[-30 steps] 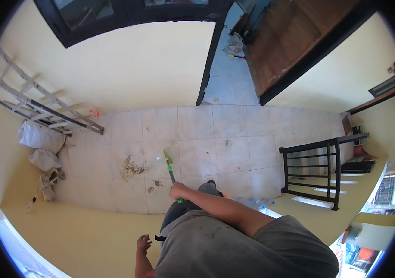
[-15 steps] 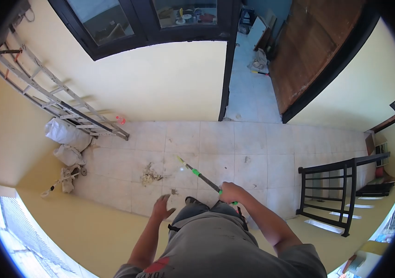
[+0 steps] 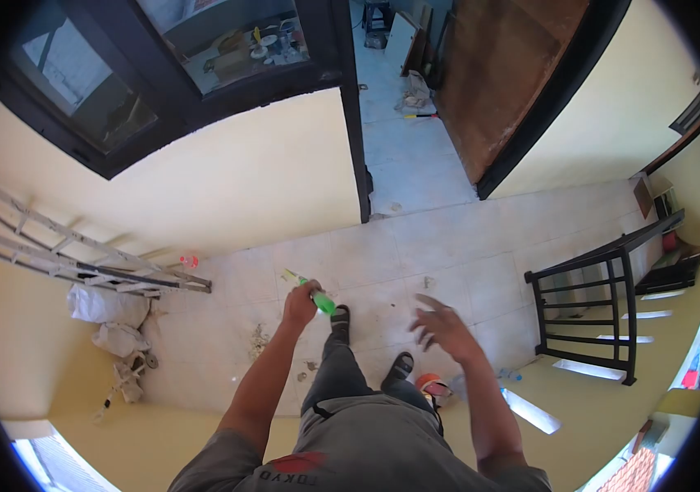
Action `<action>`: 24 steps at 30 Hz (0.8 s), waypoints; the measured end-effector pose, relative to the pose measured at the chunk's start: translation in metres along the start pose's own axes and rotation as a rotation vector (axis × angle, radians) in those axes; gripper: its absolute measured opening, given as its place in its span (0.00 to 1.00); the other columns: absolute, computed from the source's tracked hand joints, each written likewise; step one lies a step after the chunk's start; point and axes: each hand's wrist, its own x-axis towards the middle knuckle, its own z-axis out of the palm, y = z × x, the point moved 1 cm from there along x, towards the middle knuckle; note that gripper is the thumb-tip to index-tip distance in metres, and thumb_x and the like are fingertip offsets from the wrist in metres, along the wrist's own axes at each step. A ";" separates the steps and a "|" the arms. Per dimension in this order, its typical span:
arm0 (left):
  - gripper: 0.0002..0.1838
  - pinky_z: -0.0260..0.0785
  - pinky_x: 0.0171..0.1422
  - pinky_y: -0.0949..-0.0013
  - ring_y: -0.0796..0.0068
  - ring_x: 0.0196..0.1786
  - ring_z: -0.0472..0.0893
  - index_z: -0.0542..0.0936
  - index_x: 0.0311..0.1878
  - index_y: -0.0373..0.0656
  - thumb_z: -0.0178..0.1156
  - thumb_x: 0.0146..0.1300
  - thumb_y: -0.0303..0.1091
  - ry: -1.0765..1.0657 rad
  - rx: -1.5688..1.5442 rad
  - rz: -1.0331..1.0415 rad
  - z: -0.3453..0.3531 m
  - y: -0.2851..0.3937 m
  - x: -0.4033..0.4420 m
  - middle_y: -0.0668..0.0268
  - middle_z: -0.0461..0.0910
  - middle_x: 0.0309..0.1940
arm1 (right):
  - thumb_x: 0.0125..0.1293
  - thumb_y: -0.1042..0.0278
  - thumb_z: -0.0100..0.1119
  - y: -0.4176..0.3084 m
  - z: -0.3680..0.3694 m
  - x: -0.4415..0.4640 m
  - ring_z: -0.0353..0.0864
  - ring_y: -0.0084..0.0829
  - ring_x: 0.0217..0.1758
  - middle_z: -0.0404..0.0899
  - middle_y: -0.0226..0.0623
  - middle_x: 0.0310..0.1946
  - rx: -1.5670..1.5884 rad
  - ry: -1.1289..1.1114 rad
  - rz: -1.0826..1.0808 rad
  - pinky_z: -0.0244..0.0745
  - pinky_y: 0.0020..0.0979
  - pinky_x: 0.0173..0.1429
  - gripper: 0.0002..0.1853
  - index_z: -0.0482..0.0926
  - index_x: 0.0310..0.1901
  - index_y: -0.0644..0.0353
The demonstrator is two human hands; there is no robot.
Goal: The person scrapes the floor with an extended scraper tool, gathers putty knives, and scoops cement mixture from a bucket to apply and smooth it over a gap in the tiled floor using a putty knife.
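Above the pale tiled floor [image 3: 465, 238], both bare arms reach forward from a grey shirt [image 3: 374, 447]. Left hand [image 3: 299, 307]: closed around a green-handled tool [image 3: 324, 305], fingers pressed together about its shaft; exact thumb placement cannot be told. Tool position: in the left hand, green grip end pointing toward the sandalled left foot [image 3: 340, 320], slim yellow-green tip on the far side of the fist, toward the wall [image 3: 243, 180]. Right hand [image 3: 445, 332]: holds nothing, raised over the floor, well apart from the tool; fingers spread and loosely bent, slightly blurred. Right foot [image 3: 401, 367], also sandalled, stands nearer the body than the left. Beside it: a red-orange round object [image 3: 432, 384], kind not clear. Clear plastic bottle [image 3: 510, 375]: farther right, near the black railing [image 3: 586, 336]. Scattered debris [image 3: 258, 340]: on the tiles, left of the feet, partly behind the left forearm. Far left: ladder [image 3: 132, 276] along the wall, its near end close to a small red-marked bottle [image 3: 189, 261]; white sacks [image 3: 108, 305] just beside it. Brown door [image 3: 501, 82]: standing open at the doorway.
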 end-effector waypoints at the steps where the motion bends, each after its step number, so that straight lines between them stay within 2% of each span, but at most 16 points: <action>1: 0.05 0.80 0.50 0.47 0.42 0.46 0.88 0.88 0.45 0.49 0.67 0.68 0.33 0.041 -0.027 0.010 -0.017 -0.011 0.032 0.52 0.90 0.38 | 0.83 0.53 0.60 0.016 -0.017 0.007 0.85 0.29 0.32 0.87 0.45 0.41 0.046 0.132 -0.007 0.82 0.30 0.33 0.33 0.67 0.79 0.63; 3: 0.06 0.81 0.47 0.51 0.45 0.43 0.90 0.88 0.43 0.45 0.72 0.69 0.36 0.100 -0.024 -0.096 -0.041 -0.052 0.101 0.52 0.90 0.35 | 0.82 0.55 0.60 0.060 -0.049 0.014 0.84 0.27 0.29 0.87 0.45 0.38 0.005 0.397 0.021 0.82 0.30 0.31 0.31 0.71 0.77 0.65; 5: 0.12 0.81 0.45 0.54 0.53 0.39 0.92 0.87 0.40 0.38 0.75 0.67 0.38 0.212 -0.177 -0.193 -0.059 -0.097 0.170 0.54 0.90 0.33 | 0.81 0.55 0.59 0.082 -0.061 0.004 0.83 0.29 0.24 0.87 0.46 0.35 -0.032 0.613 0.140 0.80 0.32 0.26 0.30 0.73 0.75 0.67; 8: 0.14 0.81 0.49 0.53 0.51 0.42 0.92 0.88 0.41 0.37 0.75 0.67 0.41 0.217 -0.056 -0.259 -0.103 -0.096 0.242 0.51 0.90 0.34 | 0.81 0.56 0.59 0.123 -0.057 -0.007 0.83 0.31 0.20 0.87 0.47 0.34 -0.003 0.775 0.293 0.79 0.33 0.22 0.28 0.74 0.73 0.68; 10: 0.17 0.81 0.51 0.52 0.50 0.43 0.92 0.90 0.42 0.36 0.74 0.67 0.44 0.156 -0.050 -0.342 -0.106 -0.123 0.280 0.50 0.90 0.33 | 0.80 0.56 0.59 0.140 -0.035 -0.001 0.84 0.32 0.21 0.87 0.47 0.34 0.001 0.770 0.345 0.79 0.34 0.22 0.28 0.75 0.72 0.67; 13: 0.18 0.81 0.50 0.51 0.49 0.41 0.91 0.90 0.43 0.35 0.74 0.68 0.45 0.080 0.018 -0.348 -0.095 -0.170 0.324 0.50 0.90 0.33 | 0.79 0.57 0.61 0.141 0.009 0.008 0.84 0.32 0.21 0.88 0.46 0.32 0.050 0.781 0.421 0.80 0.34 0.24 0.26 0.77 0.71 0.65; 15: 0.19 0.81 0.45 0.53 0.53 0.36 0.91 0.90 0.44 0.35 0.73 0.69 0.46 0.047 0.009 -0.419 -0.091 -0.177 0.339 0.51 0.90 0.32 | 0.79 0.57 0.63 0.149 0.031 0.009 0.84 0.31 0.22 0.88 0.45 0.32 -0.100 0.621 0.305 0.80 0.34 0.26 0.27 0.77 0.70 0.67; 17: 0.19 0.80 0.40 0.56 0.61 0.30 0.89 0.90 0.45 0.36 0.73 0.69 0.46 0.006 -0.080 -0.413 -0.075 -0.213 0.351 0.55 0.89 0.29 | 0.77 0.57 0.65 0.143 0.045 0.004 0.87 0.32 0.25 0.89 0.46 0.33 -0.091 0.654 0.379 0.82 0.34 0.29 0.30 0.76 0.72 0.68; 18: 0.19 0.79 0.37 0.61 0.68 0.28 0.86 0.90 0.46 0.36 0.73 0.70 0.46 -0.018 -0.114 -0.448 -0.068 -0.227 0.358 0.59 0.87 0.28 | 0.74 0.57 0.67 0.141 0.053 0.007 0.90 0.32 0.28 0.90 0.47 0.34 -0.114 0.641 0.413 0.84 0.35 0.32 0.33 0.74 0.74 0.69; 21: 0.18 0.78 0.35 0.63 0.71 0.27 0.84 0.89 0.47 0.36 0.73 0.71 0.44 -0.064 -0.202 -0.472 -0.053 -0.262 0.368 0.62 0.85 0.27 | 0.77 0.59 0.66 0.148 0.061 0.001 0.86 0.30 0.24 0.89 0.47 0.29 -0.210 0.698 0.453 0.80 0.36 0.28 0.30 0.75 0.73 0.67; 22: 0.17 0.77 0.34 0.65 0.73 0.28 0.82 0.88 0.50 0.37 0.72 0.73 0.43 -0.106 -0.277 -0.501 -0.050 -0.267 0.371 0.65 0.84 0.29 | 0.73 0.56 0.68 0.171 0.062 -0.001 0.93 0.50 0.39 0.90 0.56 0.32 -0.333 0.746 0.462 0.86 0.46 0.46 0.33 0.75 0.74 0.65; 24: 0.17 0.77 0.34 0.66 0.74 0.30 0.82 0.87 0.52 0.37 0.71 0.74 0.43 -0.111 -0.328 -0.568 -0.045 -0.274 0.375 0.66 0.83 0.30 | 0.72 0.56 0.69 0.196 0.062 -0.011 0.93 0.54 0.41 0.90 0.57 0.33 -0.318 0.747 0.507 0.86 0.48 0.49 0.33 0.75 0.74 0.64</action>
